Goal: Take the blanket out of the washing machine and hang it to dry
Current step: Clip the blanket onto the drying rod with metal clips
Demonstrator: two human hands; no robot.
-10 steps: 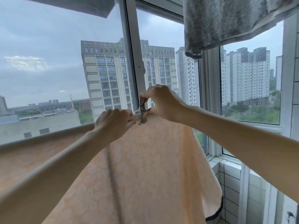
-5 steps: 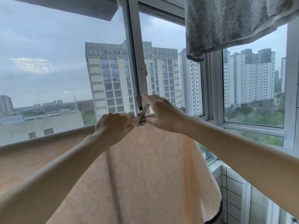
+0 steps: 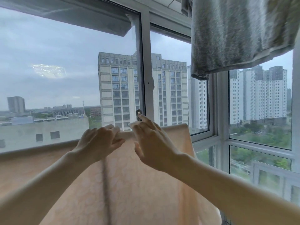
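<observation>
Blanket point(image 3: 133, 184): peach, patterned, draped over a line in front of the window point(image 3: 144, 78); we saw its top fold just beyond both hands. Left hand point(image 3: 99, 143): fingers loosely curled, resting at the fold, gripping nothing. Right hand point(image 3: 154, 143): spread open, empty, forefinger touching the metal clip point(image 3: 138, 115) above the fold. Grey towel point(image 3: 235, 34): hung above, right of the blanket.

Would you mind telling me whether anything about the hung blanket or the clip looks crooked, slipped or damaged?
Nothing stands out. The peach blanket drapes evenly over the line, the metal clip stands upright on its top edge, and both the left hand and right hand are open beside it.
</observation>
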